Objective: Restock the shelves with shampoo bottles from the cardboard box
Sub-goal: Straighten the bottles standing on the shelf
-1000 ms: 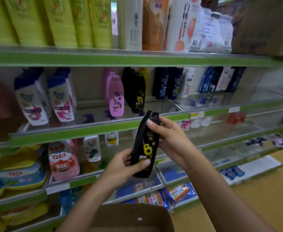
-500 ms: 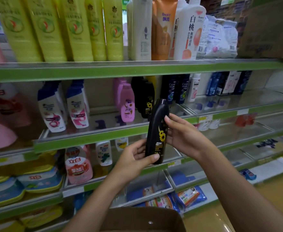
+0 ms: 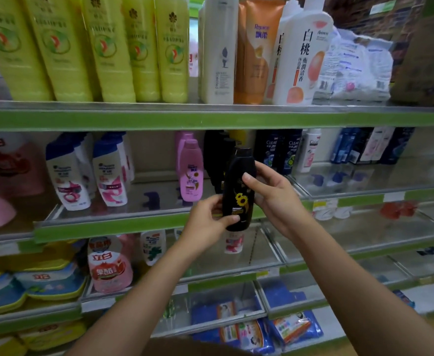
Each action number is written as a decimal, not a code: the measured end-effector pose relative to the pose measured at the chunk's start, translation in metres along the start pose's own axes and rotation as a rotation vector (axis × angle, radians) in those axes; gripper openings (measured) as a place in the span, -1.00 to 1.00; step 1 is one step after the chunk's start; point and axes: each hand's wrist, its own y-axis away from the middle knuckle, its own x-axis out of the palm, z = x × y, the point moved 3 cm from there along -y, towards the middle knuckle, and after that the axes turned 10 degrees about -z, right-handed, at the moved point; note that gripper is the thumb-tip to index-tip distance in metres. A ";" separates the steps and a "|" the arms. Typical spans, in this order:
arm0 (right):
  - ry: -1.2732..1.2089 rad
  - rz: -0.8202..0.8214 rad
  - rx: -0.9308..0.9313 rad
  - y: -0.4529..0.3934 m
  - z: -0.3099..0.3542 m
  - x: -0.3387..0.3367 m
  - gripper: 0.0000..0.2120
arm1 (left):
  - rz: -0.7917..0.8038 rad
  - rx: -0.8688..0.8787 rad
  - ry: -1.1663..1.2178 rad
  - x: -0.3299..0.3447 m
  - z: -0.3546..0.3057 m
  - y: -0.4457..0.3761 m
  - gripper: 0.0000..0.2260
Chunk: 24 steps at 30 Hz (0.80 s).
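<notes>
green-edged glass shelves (image 3: 210,119) of toiletries, both hands' fingers (image 3: 249,179) curled around black shampoo bottle (image 3: 239,191)

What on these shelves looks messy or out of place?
Mostly tidy. The one oddity is a crumpled heap of white plastic packets lying loose on the top shelf beside upright bottles. The black sunflower bottle, gripped by left hand and right hand, looks intact.
</notes>
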 end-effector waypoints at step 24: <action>0.163 -0.041 -0.157 -0.115 -0.063 -0.023 -0.67 | -0.147 -0.070 -0.263 0.041 0.047 -0.096 -0.61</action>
